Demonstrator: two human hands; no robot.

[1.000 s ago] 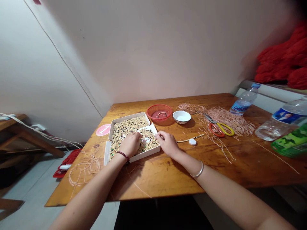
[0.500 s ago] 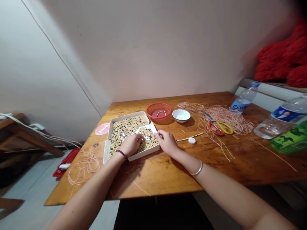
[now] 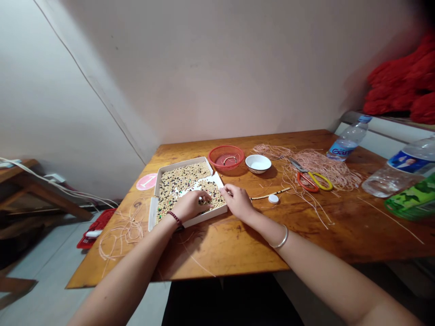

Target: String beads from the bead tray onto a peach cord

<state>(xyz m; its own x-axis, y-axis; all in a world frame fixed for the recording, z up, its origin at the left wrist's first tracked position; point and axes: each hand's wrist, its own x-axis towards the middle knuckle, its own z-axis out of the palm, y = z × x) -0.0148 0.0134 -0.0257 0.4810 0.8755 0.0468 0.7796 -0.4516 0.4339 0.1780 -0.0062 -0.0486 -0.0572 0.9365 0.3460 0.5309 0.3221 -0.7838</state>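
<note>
A shallow white cardboard box [image 3: 189,222] holds a layer of small beads [image 3: 185,171], mostly cream with black, green and brown ones among them. Over its near part is my left hand [image 3: 192,204], thumb and fingers apart in a curve just above the beads; I make out nothing between them. At the box's right edge my right hand [image 3: 237,202] is closed, thumb and forefinger pinched together. From behind that hand a string of beads [image 3: 268,195] runs right across the table; the pinched end itself is too small to make out.
A red mesh basket [image 3: 226,168] with a beaded strand and a white bowl [image 3: 258,164] stand behind. Scissors [image 3: 314,180] lie by a heap of pink cord [image 3: 328,167]. A white cap [image 3: 273,198] rests near the strand, and bottles [image 3: 346,138] stand at right.
My left thumb and fingers have spread apart from a near pinch, and the hand has shifted slightly right over the beads. My right hand keeps its pinch at the box edge.
</note>
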